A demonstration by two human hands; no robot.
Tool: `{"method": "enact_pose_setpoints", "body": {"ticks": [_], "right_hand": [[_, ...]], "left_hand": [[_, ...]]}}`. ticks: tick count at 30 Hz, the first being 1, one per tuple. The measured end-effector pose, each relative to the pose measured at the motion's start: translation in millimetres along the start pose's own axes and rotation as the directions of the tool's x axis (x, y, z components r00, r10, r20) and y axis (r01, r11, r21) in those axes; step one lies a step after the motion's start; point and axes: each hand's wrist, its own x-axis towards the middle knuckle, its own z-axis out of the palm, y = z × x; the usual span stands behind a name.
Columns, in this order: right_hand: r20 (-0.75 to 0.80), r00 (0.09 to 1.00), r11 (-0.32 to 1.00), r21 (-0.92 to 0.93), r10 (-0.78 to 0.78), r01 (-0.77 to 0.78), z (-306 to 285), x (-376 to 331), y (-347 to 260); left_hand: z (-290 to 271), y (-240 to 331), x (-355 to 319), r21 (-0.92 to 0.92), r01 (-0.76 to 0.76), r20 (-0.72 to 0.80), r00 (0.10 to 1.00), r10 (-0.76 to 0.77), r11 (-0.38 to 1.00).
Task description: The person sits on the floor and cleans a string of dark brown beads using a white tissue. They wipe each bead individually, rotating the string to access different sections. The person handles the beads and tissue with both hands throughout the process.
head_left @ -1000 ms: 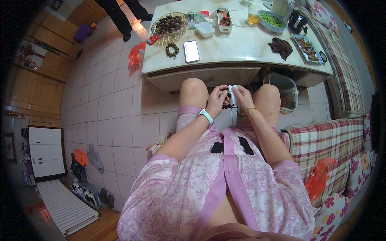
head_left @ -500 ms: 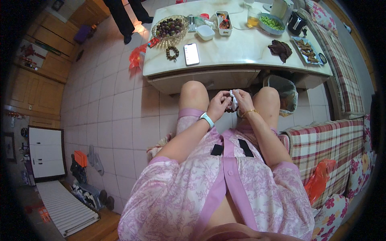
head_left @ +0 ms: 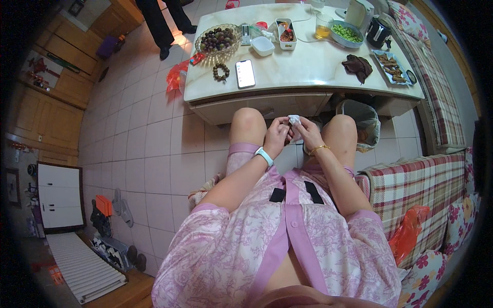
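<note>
Both hands meet between the knees: left hand (head_left: 277,136) and right hand (head_left: 309,134) pinch a small white wrapped thing (head_left: 295,121) from either side, fingers closed on it. Held over bare floor, it could slip or shed bits onto the tiles, I judge. At two o'clock from the hands, a lined waste bin (head_left: 361,119) holds scraps. Farther, at twelve, on the table (head_left: 308,72): a white bowl (head_left: 263,46), contents unclear; at eleven a glass bowl of dark fruit (head_left: 217,40); at one a bowl of green peas (head_left: 347,34).
</note>
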Motion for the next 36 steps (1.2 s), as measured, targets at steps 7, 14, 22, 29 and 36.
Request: {"method": "enact_pose_setpoints", "body": {"ticks": [7,14,22,29,36], "right_hand": [[-0.065,0.990,0.960,-0.262,-0.123,0.102,-7,4,13],[0.035,0.995,0.994,-0.063,-0.090,0.092,-1,-2,-5],[-0.136,0.991,0.999,-0.053,-0.009,0.002,-7,1,2],[-0.242,0.970,0.996,-0.091,0.000,-0.023,-3,6,8],[0.042,0.970,0.969,0.043,0.240,-0.242,-13,13,38]], "left_hand": [[1,2,0,0.011,0.021,0.002,1.000,-0.021,1.000],[1,1,-3,0.247,-0.017,0.076,0.997,-0.002,0.969],[5,11,-4,0.291,0.026,0.019,0.999,-0.033,0.956],[0,0,-1,0.124,0.037,-0.085,0.996,-0.026,0.992],[1,6,-1,0.174,-0.017,-0.082,0.996,0.031,0.985]]}}
